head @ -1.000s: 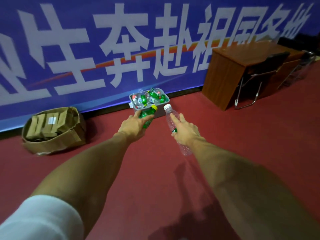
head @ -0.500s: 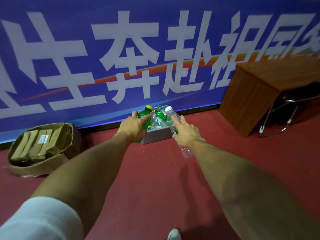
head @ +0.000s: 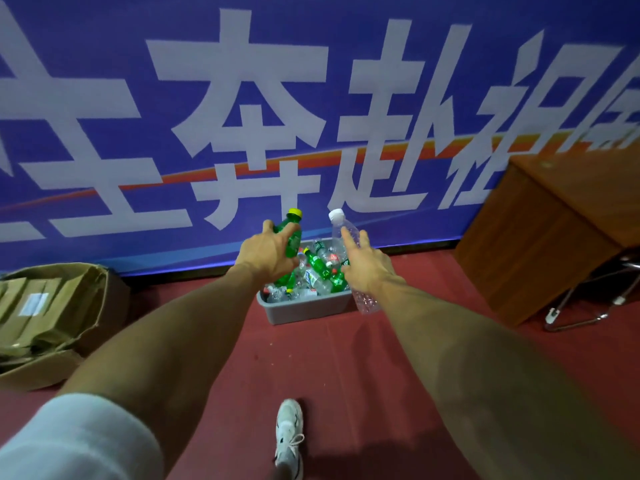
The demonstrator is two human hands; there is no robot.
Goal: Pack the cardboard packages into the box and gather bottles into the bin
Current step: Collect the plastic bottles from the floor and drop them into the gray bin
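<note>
My left hand (head: 268,256) grips a green bottle (head: 292,233), my right hand (head: 367,268) a clear bottle (head: 341,230), both nearly upright, caps up. The grey bin (head: 306,308) (already heaped with bottles) sits directly beneath and between them, the left hand more squarely over it.

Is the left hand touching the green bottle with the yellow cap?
Touching. The head view shows the left hand wrapped around the green bottle, its fingers lying across the bottle's body.
</note>
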